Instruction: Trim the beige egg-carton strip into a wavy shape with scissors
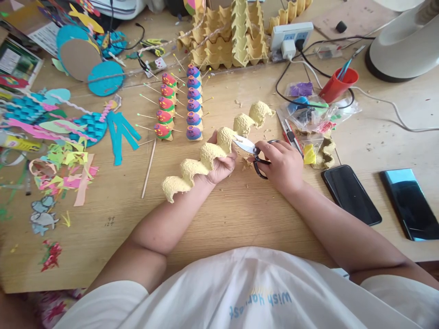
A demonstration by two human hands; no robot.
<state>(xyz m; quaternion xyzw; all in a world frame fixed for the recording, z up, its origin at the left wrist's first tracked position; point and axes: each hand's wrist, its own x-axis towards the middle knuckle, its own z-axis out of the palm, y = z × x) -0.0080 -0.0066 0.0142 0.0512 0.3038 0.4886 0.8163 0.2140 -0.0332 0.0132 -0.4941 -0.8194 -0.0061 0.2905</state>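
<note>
My left hand [222,168] is closed around the underside of a pale yellow egg-carton strip [209,155], which runs diagonally with several bumps. From the right, my right hand [283,164] grips black-handled scissors [245,144], fingers at the loops. The scissor blades point left and touch the strip's edge beside a middle bump. Part of my left fingers is hidden behind the strip. Small carton scraps [247,161] lie on the table below the blades.
Painted caterpillars [165,105] with pins stand behind my left hand. Egg cartons [229,36], a power strip [291,34] and a red cup [338,85] are at the back. A utility knife [290,135] and two phones [351,194] lie right; paper crafts [65,169] lie left.
</note>
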